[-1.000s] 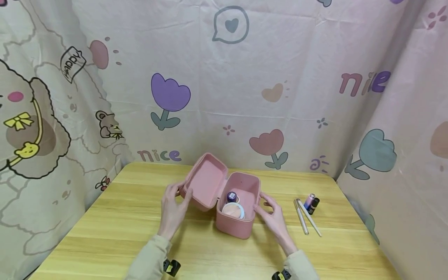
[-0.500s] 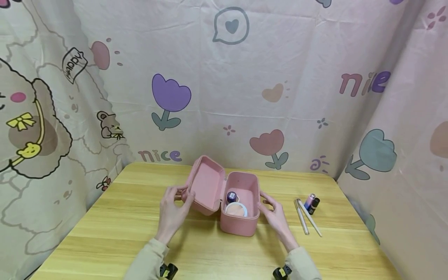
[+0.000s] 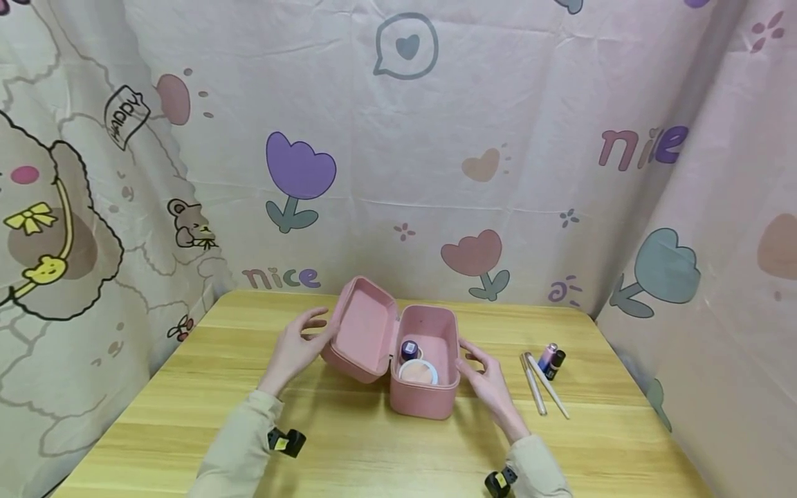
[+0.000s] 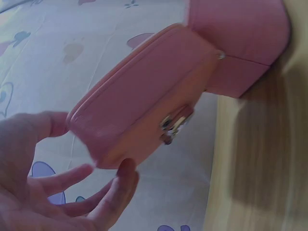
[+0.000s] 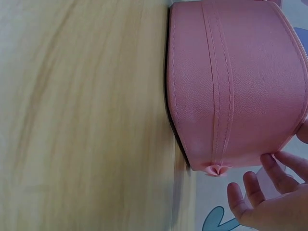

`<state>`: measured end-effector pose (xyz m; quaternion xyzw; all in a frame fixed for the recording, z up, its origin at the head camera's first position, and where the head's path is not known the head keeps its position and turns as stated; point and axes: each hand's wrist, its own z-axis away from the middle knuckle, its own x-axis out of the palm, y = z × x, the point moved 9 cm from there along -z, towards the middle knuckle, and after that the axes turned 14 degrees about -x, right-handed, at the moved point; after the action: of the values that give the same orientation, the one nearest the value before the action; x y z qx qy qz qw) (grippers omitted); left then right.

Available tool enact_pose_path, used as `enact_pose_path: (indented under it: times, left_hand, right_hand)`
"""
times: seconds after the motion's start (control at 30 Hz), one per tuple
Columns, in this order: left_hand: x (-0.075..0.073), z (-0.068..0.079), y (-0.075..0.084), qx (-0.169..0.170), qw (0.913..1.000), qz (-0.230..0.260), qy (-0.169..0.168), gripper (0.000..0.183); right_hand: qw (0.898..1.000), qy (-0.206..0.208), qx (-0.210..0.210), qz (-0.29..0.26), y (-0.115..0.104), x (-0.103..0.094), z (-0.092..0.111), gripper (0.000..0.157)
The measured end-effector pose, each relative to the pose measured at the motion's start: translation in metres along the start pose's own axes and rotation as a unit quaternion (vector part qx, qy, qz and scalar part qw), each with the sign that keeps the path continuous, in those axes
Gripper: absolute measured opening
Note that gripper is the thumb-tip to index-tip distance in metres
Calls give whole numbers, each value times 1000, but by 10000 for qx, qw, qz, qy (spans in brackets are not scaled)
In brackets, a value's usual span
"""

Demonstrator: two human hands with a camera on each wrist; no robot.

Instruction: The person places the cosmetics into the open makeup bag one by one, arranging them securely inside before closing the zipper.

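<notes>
A pink cosmetic case (image 3: 423,401) stands on the table, its hinged lid (image 3: 364,328) tipped back to the left. Inside lie a round white-rimmed powder compact (image 3: 418,372) and a small dark purple-capped container (image 3: 409,351). My left hand (image 3: 297,349) is at the lid's left edge; its thumb touches the lid, the fingers spread loosely. A metal clasp (image 4: 175,124) shows on the lid in the left wrist view. Against the case's right side rests my right hand (image 3: 490,384), thumb near the rim and fingertips on the outer wall (image 5: 250,86).
Two slim pale pens (image 3: 534,384) lie crossed on the wooden table (image 3: 180,394) to the right. Beside them are a pink-to-blue tube (image 3: 548,355) and a black-capped small bottle (image 3: 555,365). A printed curtain (image 3: 373,173) hangs behind and at both sides.
The case has turned slightly and its body shifted a little right. My left hand has loosened from the lid and drawn back leftward, while my right hand stays at the case's side.
</notes>
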<state>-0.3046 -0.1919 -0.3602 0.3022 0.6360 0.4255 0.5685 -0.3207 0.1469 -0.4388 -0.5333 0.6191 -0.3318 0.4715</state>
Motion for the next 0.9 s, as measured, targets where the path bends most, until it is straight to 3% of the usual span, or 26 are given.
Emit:
enact_pose_path:
  times: [0.2,0.53,0.9]
  left_hand:
    - [2,-7,0,-162,9988,-112,-454,53]
    - [6,-5,-4,-399,9967,-249,-668,57]
    - [7,4,-1,-318,9963,40,-794,50]
  right_hand:
    - [9999,18,-52,94,2,-1,-2,45]
    - [9998,-49,-4,186,5,-2,-5,45]
    - [9999,-142,39,24,-1,-1,-6,45]
